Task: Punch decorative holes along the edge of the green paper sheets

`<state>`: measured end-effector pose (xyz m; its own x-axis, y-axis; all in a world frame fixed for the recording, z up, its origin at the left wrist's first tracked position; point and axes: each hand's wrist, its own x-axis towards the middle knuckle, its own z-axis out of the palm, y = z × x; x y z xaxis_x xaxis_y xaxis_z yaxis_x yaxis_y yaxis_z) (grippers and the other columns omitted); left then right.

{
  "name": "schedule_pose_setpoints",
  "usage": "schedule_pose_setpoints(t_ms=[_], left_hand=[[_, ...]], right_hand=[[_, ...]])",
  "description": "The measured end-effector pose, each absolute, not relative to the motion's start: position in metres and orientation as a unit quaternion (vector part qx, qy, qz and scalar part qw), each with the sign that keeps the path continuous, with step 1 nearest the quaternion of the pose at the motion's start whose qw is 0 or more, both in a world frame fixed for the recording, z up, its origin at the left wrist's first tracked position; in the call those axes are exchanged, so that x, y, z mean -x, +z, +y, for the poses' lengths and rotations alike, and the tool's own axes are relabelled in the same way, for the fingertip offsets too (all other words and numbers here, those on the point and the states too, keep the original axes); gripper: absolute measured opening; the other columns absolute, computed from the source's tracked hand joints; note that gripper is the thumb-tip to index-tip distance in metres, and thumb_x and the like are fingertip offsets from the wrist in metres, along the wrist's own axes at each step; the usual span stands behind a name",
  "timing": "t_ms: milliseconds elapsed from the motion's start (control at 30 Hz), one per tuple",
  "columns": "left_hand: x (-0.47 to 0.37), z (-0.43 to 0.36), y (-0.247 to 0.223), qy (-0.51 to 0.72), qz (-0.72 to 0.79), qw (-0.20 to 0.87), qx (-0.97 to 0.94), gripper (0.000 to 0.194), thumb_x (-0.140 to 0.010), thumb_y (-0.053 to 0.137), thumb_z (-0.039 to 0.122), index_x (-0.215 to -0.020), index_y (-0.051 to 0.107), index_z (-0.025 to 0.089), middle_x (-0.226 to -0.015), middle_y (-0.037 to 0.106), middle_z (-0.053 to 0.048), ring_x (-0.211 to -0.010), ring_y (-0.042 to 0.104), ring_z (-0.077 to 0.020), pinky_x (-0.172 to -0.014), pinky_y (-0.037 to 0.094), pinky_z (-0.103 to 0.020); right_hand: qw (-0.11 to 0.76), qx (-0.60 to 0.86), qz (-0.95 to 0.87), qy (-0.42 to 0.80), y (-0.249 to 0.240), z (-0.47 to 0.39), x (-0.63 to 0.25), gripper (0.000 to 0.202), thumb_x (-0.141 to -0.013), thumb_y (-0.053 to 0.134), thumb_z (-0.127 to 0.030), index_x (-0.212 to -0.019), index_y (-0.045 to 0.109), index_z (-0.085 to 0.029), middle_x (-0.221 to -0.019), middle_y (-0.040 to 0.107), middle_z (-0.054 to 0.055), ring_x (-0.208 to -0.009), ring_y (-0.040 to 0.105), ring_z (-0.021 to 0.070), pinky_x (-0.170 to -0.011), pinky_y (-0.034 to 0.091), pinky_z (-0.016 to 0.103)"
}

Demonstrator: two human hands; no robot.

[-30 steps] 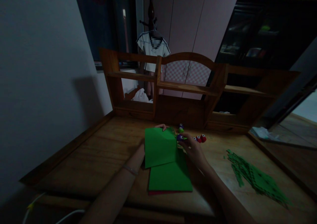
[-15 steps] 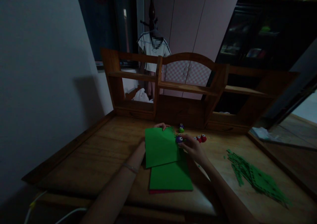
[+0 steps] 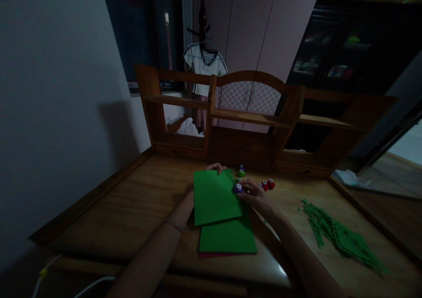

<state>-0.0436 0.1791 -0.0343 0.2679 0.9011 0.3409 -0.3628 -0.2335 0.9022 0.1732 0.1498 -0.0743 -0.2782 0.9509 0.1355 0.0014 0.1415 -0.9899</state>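
Note:
My left hand (image 3: 216, 168) is at the far edge of a green sheet of paper (image 3: 214, 197), fingertips showing over the edge and the rest hidden behind it. My left fingers are closed on the sheet, which is raised at a slant. In my right hand (image 3: 255, 194) is a small purple craft punch (image 3: 238, 188) with a white round top, gripped between thumb and fingers at the sheet's right edge. Beneath lies a stack of green paper (image 3: 227, 240) with a red or pink layer under it.
Small punches stand beyond my right hand: a green one (image 3: 241, 173) and several others, including a red one (image 3: 271, 184). To the right lie green paper strips and scraps (image 3: 343, 236), with holes along them. A wooden shelf unit (image 3: 244, 115) borders the desk's back.
The purple punch has tilted and shifted slightly toward me, its white top now facing more to the camera. The held green sheet has moved a little right and nearer.

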Motion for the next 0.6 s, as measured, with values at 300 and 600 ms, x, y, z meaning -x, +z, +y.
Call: schedule_pose_setpoints(t_ms=[300, 600], left_hand=[[0.04, 0.173, -0.031, 0.537, 0.26, 0.558, -0.577, 0.03, -0.088, 0.05, 0.035, -0.108, 0.055, 0.013, -0.107, 0.056, -0.008, -0.092, 0.056, -0.0184, -0.079, 0.049, -0.036], [0.041, 0.178, -0.039, 0.539, 0.262, 0.544, -0.587, 0.027, -0.088, 0.05, 0.034, -0.105, 0.056, 0.014, -0.105, 0.056, -0.008, -0.09, 0.056, -0.0169, -0.079, 0.048, -0.035]], right_hand=[[0.43, 0.352, -0.555, 0.619, -0.069, 0.139, -0.172, 0.042, -0.067, 0.073, -0.028, -0.104, 0.054, -0.024, -0.098, 0.062, 0.003, -0.082, 0.059, 0.016, -0.071, 0.047, 0.027], [0.422, 0.361, -0.545, 0.628, -0.062, 0.134, -0.168, 0.044, -0.068, 0.074, -0.032, -0.105, 0.052, -0.025, -0.095, 0.06, 0.003, -0.082, 0.06, 0.0174, -0.072, 0.049, 0.029]])
